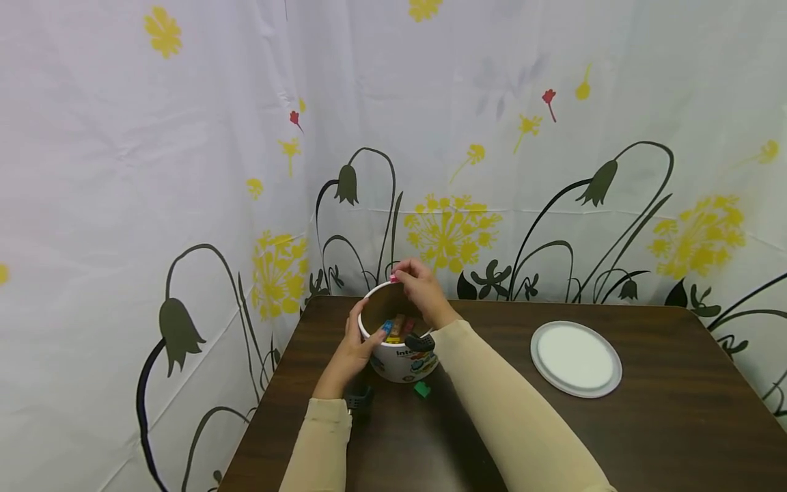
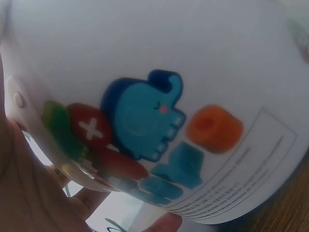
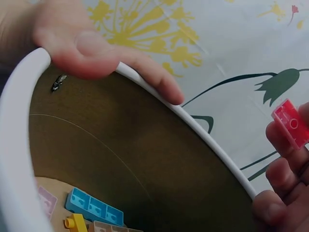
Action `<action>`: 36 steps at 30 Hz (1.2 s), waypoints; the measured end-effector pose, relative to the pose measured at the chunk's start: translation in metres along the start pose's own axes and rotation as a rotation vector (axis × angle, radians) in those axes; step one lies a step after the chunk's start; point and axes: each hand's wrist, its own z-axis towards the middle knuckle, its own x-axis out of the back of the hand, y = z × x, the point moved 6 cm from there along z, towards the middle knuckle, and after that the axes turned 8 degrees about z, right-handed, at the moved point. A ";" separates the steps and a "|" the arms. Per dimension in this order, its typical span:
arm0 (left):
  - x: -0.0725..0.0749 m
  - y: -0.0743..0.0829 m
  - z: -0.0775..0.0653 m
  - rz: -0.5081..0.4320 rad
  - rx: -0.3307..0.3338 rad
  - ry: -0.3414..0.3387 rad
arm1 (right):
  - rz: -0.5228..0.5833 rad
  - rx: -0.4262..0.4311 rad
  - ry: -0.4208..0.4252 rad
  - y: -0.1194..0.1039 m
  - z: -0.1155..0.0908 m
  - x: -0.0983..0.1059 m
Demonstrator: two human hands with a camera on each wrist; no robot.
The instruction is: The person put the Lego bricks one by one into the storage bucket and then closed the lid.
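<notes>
A white bucket (image 1: 402, 365) with printed pictures stands on the table, building bricks visible through its open top. My left hand (image 1: 348, 355) grips its rim on the left side. In the left wrist view the bucket's wall (image 2: 217, 58) fills most of the picture, showing a blue elephant. My right hand (image 1: 425, 290) pinches a small pink brick (image 3: 292, 123) over the far rim. Inside lie a blue brick (image 3: 94, 207), a yellow brick (image 3: 76, 223) and a few others. A green brick (image 1: 422, 389) rests on the table just in front of the bucket.
A round white plate-like lid (image 1: 578, 359) lies on the dark wooden table (image 1: 676, 424), to the right of the bucket. Behind the table hangs a white curtain (image 1: 522, 68) with printed flowers.
</notes>
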 end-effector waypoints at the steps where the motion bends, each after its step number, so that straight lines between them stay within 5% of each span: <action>1: 0.000 0.000 0.000 0.000 0.000 0.001 | -0.012 0.006 0.002 0.000 0.000 0.000; 9: 0.000 0.000 0.000 0.002 -0.011 0.004 | -0.068 0.045 0.000 -0.002 0.000 0.000; 16: -0.001 -0.001 -0.001 0.008 0.009 0.005 | -0.002 0.026 -0.053 0.002 0.001 -0.003; 30: 0.000 0.000 -0.001 -0.002 -0.005 0.018 | -0.027 0.020 -0.015 0.002 0.002 -0.001; 36: 0.000 0.001 -0.001 0.000 -0.007 0.011 | -0.067 0.099 0.012 -0.002 -0.003 0.004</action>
